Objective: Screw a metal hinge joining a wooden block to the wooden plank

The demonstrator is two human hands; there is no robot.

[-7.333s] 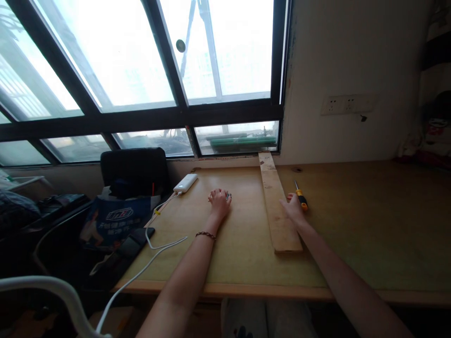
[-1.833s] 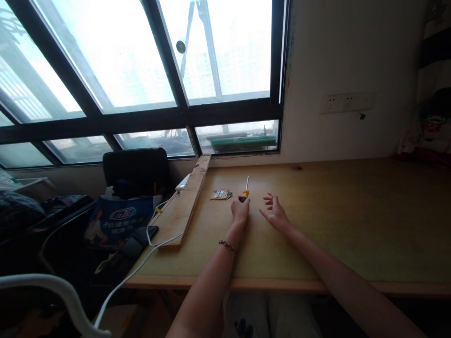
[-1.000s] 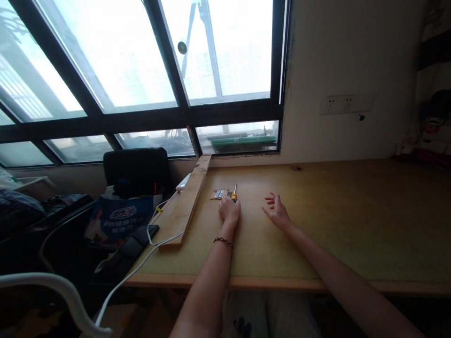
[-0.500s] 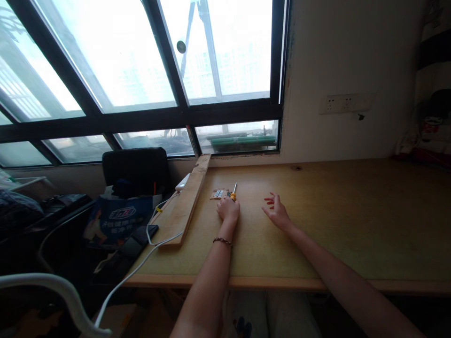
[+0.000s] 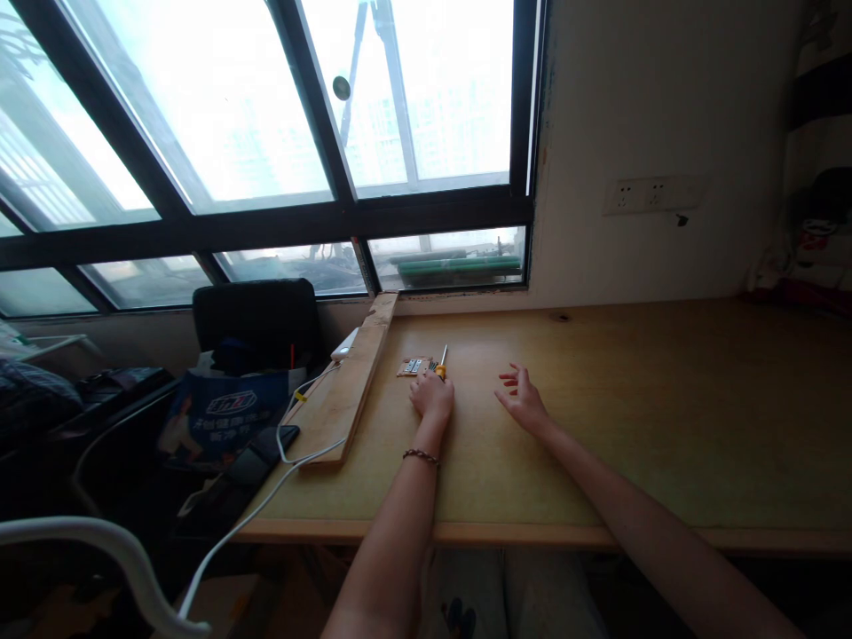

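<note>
My left hand (image 5: 432, 395) lies on the desk with its fingers curled. Just beyond its knuckles lies a screwdriver (image 5: 442, 369), its yellow handle partly hidden by the hand and its metal shaft pointing to the window. Whether the fingers grip the handle or something smaller, I cannot make out. Beside them sits a small wooden piece with silver metal plates (image 5: 414, 366), perhaps hinges. Several thin dark pieces (image 5: 432, 365) show between it and the screwdriver. To the right, my right hand (image 5: 524, 401) is open over the desk, fingers apart and holding nothing.
A long wooden board (image 5: 350, 390) runs along the left side of the desk (image 5: 639, 417), with a white cable (image 5: 293, 459) across it. Left of the desk, a black chair (image 5: 256, 319) stands behind a blue bag (image 5: 226, 413). Wall sockets (image 5: 656, 195) are at the back right.
</note>
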